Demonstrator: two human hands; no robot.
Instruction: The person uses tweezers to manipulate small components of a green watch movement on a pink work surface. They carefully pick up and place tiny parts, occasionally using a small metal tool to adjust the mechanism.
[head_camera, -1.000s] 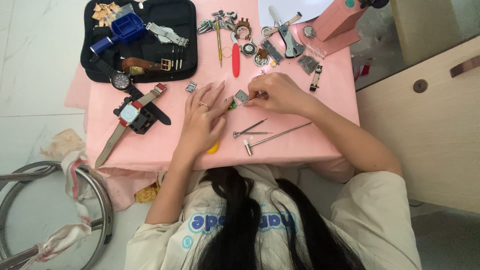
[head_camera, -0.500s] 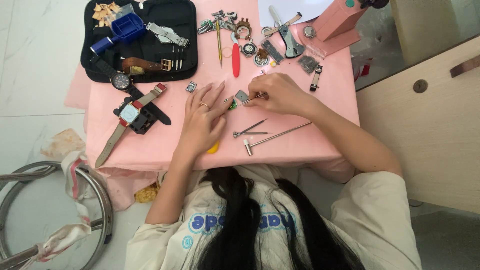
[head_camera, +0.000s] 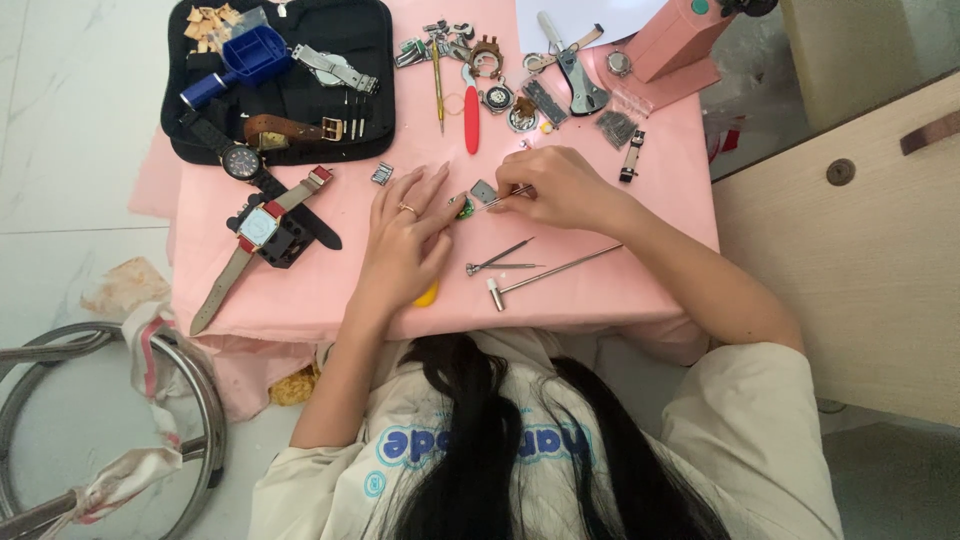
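My left hand (head_camera: 405, 235) lies on the pink cloth (head_camera: 330, 290), a ring on one finger, its fingertips pinching a small green part (head_camera: 462, 208). My right hand (head_camera: 560, 185) grips a thin metal tool (head_camera: 497, 201) whose tip points left at that part. A small grey square piece (head_camera: 484, 190) lies right behind the tool. Just in front of my hands lie tweezers (head_camera: 500, 258) and a small long-handled hammer (head_camera: 550, 272). A yellow object (head_camera: 427, 296) peeks out under my left wrist.
A watch with a red-and-white face sits on a black holder (head_camera: 262, 228) at left. A black tool mat (head_camera: 290, 90) holds watches, straps and a blue tool. Small tools, a red-handled tool (head_camera: 470, 105) and a pink press (head_camera: 675, 45) stand at the back. A wooden cabinet (head_camera: 850, 240) is at right.
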